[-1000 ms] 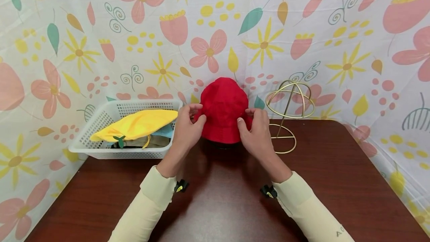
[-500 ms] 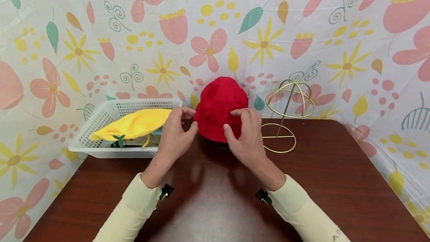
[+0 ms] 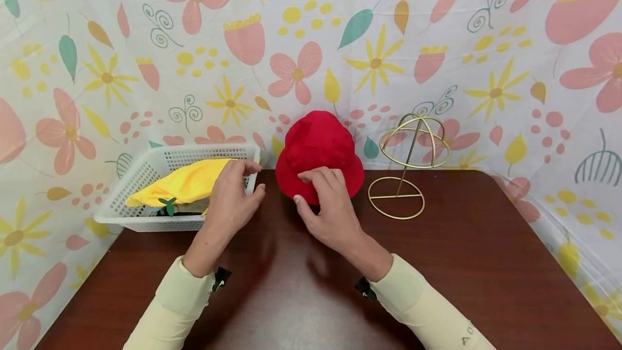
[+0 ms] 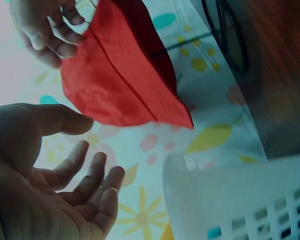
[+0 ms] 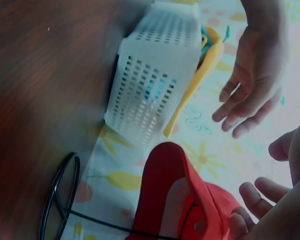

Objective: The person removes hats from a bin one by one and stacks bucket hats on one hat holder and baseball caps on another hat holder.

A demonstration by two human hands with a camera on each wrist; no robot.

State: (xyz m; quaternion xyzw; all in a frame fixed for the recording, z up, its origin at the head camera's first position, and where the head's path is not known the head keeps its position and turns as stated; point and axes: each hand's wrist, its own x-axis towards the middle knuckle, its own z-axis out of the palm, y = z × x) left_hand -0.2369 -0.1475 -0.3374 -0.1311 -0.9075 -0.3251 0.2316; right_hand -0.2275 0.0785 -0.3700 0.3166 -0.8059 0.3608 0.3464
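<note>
A red bucket hat sits brim down on a black wire stand at the back of the table. My right hand is in front of its brim, fingers loosely bent and holding nothing. To the left, my left hand hovers at the front right of a white basket, with relaxed fingers and nothing in them. Yellow fabric with a small green leaf shape lies on top in the basket, partly hidden behind that hand. In the left wrist view, the hat's side and brim show beyond the left fingers.
A gold wire hat stand with a domed top and a ring base stands bare, right of the red hat. Other folded cloth lies under the yellow fabric. A flower-print curtain hangs behind the brown table.
Both hands have drawn away from the red hat's sides and moved left. The left hand now overlaps the basket, and the hat's whole brim edge shows more fully.
</note>
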